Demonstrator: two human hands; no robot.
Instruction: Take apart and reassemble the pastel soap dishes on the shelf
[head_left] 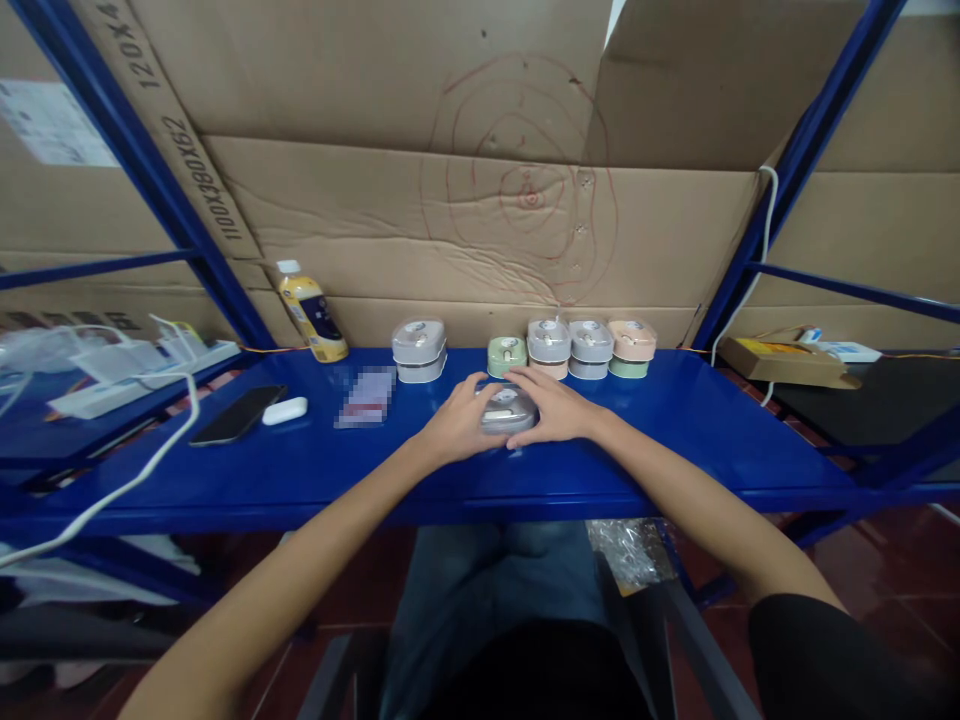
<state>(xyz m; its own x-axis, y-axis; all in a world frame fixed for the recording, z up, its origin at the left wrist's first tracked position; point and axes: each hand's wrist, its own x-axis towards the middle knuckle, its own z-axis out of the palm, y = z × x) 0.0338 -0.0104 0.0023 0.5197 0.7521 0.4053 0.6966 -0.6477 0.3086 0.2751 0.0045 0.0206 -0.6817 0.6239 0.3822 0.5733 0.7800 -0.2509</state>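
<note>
Between my two hands, near the middle of the blue shelf (442,470), is a small grey box with a clear lid (508,410). My left hand (461,418) grips its left side, fingertips at the top edge. From the right, my right hand (559,408) curls round the box, with its thumb at the front corner. Just behind stands a single green box (507,355). To its right are three two-box stacks: a grey-and-pink stack (549,348), a grey stack (589,350) and a pink-and-green stack (631,348). Another grey stack (419,350) stands to the left.
A yellow bottle (313,312) stands at the back left. A black phone (238,415), a white earbud case (285,411) and a blurred-out card (366,398) lie on the left. Cardboard (360,220) backs the shelf. A white cable (142,478) hangs across the left edge.
</note>
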